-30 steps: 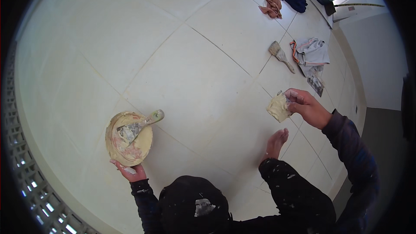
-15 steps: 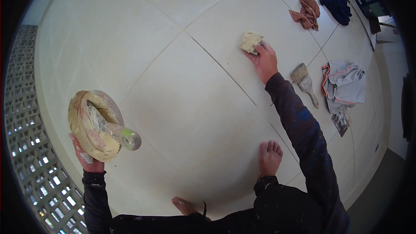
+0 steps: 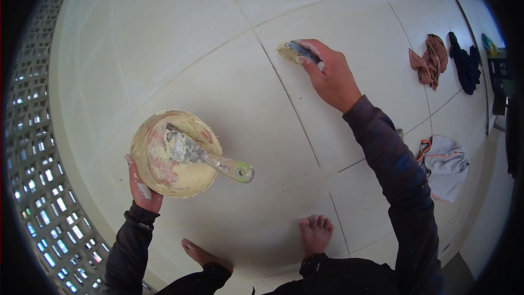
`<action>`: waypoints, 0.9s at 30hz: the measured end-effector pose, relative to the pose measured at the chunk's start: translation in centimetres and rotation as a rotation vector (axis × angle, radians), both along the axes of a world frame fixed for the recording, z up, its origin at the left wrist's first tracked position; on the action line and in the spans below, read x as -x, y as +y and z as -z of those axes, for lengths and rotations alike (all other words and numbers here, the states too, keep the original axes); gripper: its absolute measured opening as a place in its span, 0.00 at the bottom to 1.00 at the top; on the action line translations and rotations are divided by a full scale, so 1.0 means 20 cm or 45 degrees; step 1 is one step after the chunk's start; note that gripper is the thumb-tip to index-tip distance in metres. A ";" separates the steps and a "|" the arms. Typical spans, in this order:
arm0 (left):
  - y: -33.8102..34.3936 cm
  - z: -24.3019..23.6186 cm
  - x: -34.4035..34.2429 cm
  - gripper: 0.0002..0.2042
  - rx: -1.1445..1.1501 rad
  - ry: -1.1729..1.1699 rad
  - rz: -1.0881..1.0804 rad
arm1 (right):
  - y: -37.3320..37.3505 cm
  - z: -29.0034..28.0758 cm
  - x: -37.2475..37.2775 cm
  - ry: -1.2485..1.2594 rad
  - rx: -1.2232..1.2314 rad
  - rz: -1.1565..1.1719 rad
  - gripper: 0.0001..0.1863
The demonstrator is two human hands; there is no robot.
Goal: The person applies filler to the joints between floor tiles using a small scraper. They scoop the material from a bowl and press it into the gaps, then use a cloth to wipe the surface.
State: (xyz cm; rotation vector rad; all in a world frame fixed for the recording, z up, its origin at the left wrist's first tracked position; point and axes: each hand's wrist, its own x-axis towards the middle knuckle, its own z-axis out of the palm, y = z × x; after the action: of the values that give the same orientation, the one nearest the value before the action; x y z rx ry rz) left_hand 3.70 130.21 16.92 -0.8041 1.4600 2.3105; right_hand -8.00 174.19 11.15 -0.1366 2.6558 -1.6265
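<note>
Right hand point(image 3: 334, 76) pinches a loaded blade point(image 3: 305, 50), upper centre; left hand point(image 3: 145, 190) grips the tub point(image 3: 180, 193); the mid-frame seam point(image 3: 287, 94) looks unfilled.

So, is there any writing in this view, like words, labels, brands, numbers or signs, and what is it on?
None that can be read.
Putty bowl in the left hand: no lettering visible.
Putty knife lying in it: green mark on the handle, no legible text.
Scraper in the right hand: none visible.
Dark case at the right edge: too small and blurred to tell.
</note>
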 end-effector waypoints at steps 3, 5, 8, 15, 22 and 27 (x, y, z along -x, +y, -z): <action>-0.04 0.10 -0.07 0.32 -0.060 0.050 -0.076 | -0.23 0.05 0.18 0.352 -0.407 -0.066 0.15; -0.07 0.18 -0.12 0.32 -0.083 0.083 -0.109 | -0.39 0.16 0.24 0.481 -0.539 -0.145 0.16; -0.13 0.22 -0.17 0.32 -0.120 0.162 -0.269 | -0.56 0.27 0.13 0.739 -0.692 -0.248 0.15; -0.23 -0.06 -0.46 0.30 -0.119 0.294 -0.521 | -0.59 0.05 -0.92 0.605 -0.700 -0.477 0.18; -0.22 -0.11 -0.46 0.29 -0.045 0.414 -0.713 | -0.49 -0.12 -1.45 0.094 -0.624 -0.512 0.17; -0.21 0.03 -0.36 0.28 0.201 0.456 -0.680 | -0.51 -0.08 -0.39 0.229 -0.377 -0.169 0.14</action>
State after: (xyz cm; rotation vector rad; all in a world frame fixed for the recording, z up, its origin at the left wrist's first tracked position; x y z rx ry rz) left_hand 10.84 125.95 16.29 -0.9536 1.7643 2.8806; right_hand -0.23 163.94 12.80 -0.4601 2.9096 -1.2202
